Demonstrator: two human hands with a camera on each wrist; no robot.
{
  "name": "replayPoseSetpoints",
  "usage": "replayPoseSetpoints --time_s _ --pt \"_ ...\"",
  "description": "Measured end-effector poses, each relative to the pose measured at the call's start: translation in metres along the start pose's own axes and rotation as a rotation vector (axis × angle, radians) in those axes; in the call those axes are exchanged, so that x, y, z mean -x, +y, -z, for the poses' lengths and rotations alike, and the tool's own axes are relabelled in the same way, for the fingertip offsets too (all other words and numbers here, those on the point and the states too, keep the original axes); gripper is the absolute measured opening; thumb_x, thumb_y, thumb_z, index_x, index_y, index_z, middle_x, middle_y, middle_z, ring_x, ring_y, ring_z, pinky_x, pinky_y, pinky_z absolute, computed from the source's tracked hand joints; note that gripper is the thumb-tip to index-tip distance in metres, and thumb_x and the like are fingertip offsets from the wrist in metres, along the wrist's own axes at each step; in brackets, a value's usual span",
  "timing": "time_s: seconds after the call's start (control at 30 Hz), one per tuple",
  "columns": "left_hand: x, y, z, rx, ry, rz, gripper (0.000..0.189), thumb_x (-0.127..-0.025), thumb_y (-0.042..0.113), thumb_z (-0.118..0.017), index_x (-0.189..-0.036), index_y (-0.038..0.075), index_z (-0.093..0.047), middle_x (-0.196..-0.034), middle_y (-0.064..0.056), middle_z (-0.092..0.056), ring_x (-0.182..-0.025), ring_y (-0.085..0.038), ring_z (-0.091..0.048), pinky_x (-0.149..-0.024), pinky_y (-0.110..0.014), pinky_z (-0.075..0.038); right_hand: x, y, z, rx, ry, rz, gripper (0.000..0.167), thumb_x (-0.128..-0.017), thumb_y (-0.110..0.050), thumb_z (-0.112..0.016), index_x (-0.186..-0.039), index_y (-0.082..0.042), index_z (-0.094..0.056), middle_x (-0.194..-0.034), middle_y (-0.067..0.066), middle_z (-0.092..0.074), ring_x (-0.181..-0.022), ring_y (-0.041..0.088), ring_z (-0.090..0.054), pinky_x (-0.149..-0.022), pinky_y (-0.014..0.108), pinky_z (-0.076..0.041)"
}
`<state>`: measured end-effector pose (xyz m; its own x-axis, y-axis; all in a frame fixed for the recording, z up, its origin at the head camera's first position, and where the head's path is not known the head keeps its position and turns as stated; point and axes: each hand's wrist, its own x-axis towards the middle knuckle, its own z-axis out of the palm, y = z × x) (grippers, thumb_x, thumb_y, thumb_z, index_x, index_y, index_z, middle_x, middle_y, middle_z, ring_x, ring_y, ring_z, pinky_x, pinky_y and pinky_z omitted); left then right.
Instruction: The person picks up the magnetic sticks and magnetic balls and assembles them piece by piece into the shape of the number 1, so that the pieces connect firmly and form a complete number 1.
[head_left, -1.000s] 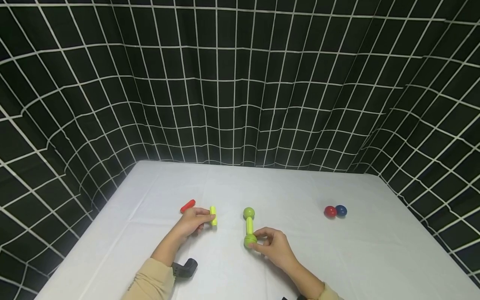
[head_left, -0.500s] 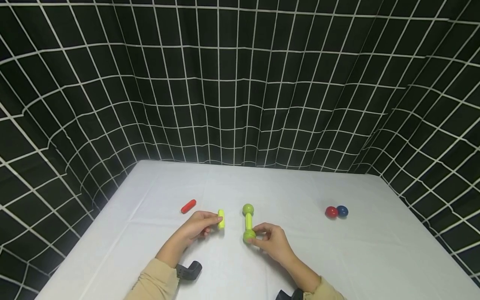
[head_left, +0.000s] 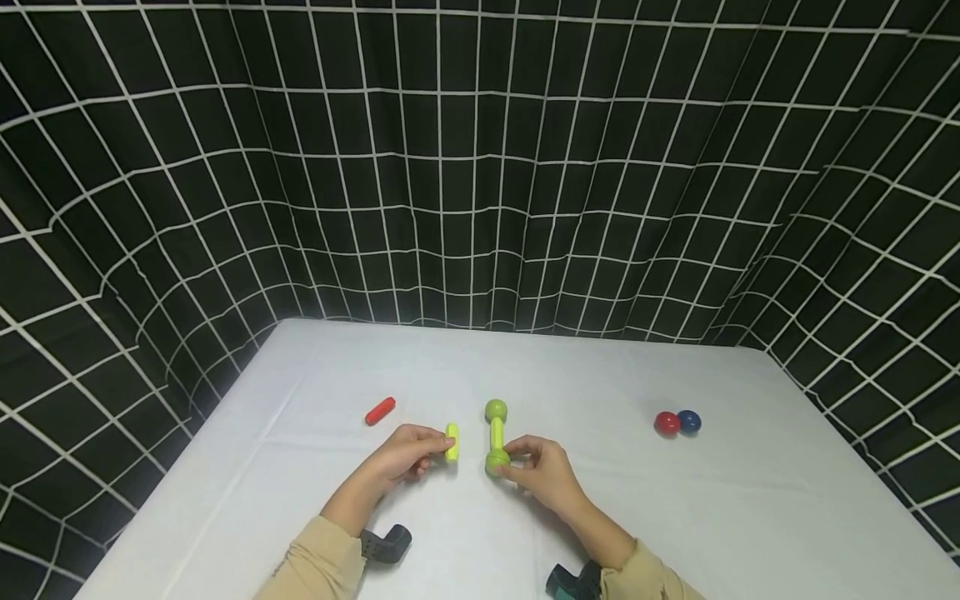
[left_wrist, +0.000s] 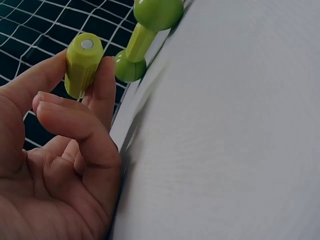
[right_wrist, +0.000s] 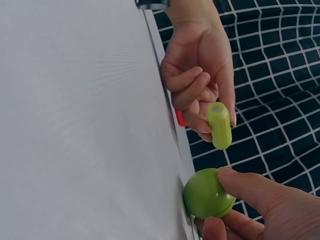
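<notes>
Lower centre, the left hand (head_left: 407, 455) pinched a stick (head_left: 453, 455), ends free; the right hand (head_left: 548, 475) gripped a ball (head_left: 496, 461), probably for steadiness.

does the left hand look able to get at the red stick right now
Probably not to grasp it: the left hand pinches a yellow-green stick, so its grip is taken. The way looks free, though: the red stick lies on the table just beyond the hand, with nothing seen between them.

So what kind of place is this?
Probably a little filming or testing booth: there's a white-covered table, a black curtain with white grid lines behind it and along both sides, and a dark device worn at each wrist.
</notes>
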<state>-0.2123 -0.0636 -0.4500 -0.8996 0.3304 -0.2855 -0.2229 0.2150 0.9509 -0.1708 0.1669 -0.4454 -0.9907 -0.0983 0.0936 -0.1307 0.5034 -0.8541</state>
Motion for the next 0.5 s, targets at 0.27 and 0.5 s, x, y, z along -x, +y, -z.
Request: replayPoseSetpoints --time_s 0.27,0.5 --pt "0.003 0.002 -0.009 -0.012 -0.061 -0.020 0.042 -0.084 0.029 -0.066 -0.108 -0.005 -0.061 -0.066 0.004 -0.052 -0.050 -0.003 -0.039 -0.045 -0.016 -0.035 -0.006 0.001 -0.002 -0.025 0.007 -0.002 0.029 -0.071 -0.012 -0.079 -0.094 0.000 -0.066 -0.081 0.008 -0.066 -0.043 0.004 -0.044 -0.040 0.016 -0.037" --pt "0.004 0.002 -0.015 -0.015 -0.099 -0.012 0.040 -0.084 0.030 -0.067 -0.106 -0.003 -0.063 -0.064 0.005 -0.051 -0.049 -0.003 -0.039 -0.045 -0.016 -0.035 -0.011 -0.001 -0.004 -0.032 0.014 -0.014 0.029 -0.071 -0.013 -0.079 -0.094 0.000 -0.067 -0.085 0.009 -0.068 -0.044 0.004 -0.044 -0.040 0.016 -0.036"
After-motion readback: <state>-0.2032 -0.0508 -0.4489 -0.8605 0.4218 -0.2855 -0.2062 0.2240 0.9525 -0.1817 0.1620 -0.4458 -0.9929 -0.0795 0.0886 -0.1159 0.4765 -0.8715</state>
